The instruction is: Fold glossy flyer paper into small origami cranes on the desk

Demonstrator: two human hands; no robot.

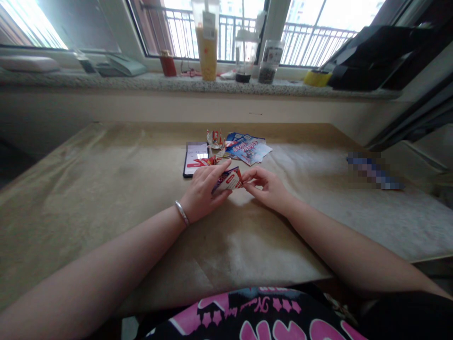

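A small printed paper piece [231, 181], white, red and dark blue, is held low over the table between my two hands. My left hand [203, 189], a silver bangle at its wrist, closes around its left part and hides some of it. At its right end, the thumb and fingers of my right hand [265, 187] pinch the edge. Whether it is a folded card or a packet I cannot tell. Just beyond my left hand lie a phone [191, 158] with a lit screen and a red-and-white printed piece [208, 161].
Blue printed sheets [249, 148] lie fanned out behind my hands, beside a crumpled red-and-white printed piece [214, 139]. A blurred blue item [375, 172] rests at the table's right. Bottles, among them a tall yellow-filled container [208, 54], line the stone windowsill [141, 84].
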